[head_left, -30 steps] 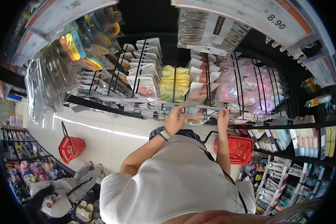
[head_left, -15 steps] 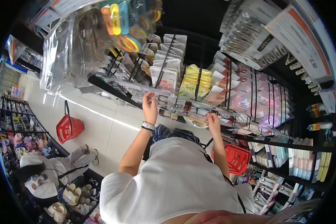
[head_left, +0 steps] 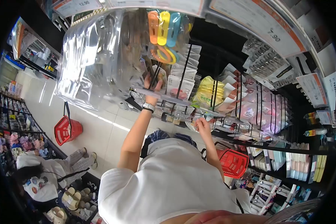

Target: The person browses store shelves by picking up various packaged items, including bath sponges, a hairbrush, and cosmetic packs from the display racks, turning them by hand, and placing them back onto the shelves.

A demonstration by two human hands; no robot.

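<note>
My left hand reaches up among the hanging packs, its fingers apart on either side of a black display hook. A small carded pack hangs right at its fingertips. A clear label rail crosses in front of the palm and hides part of it. Just right of that hand hang white cards with a pink item. My right hand is lower, by the front ends of the hooks, with fingers curled together; I cannot tell what is in them. Yellow packets hang above it.
Large clear plastic packs and colored clips hang close overhead on the left. Pink packs fill hooks on the right. A red basket is by my right side; another red basket stands on the floor near a crouching person.
My left hand has moved up and in among the hanging packs, from in front of the rail. My right hand has shifted slightly left and down. The view has turned a little.
</note>
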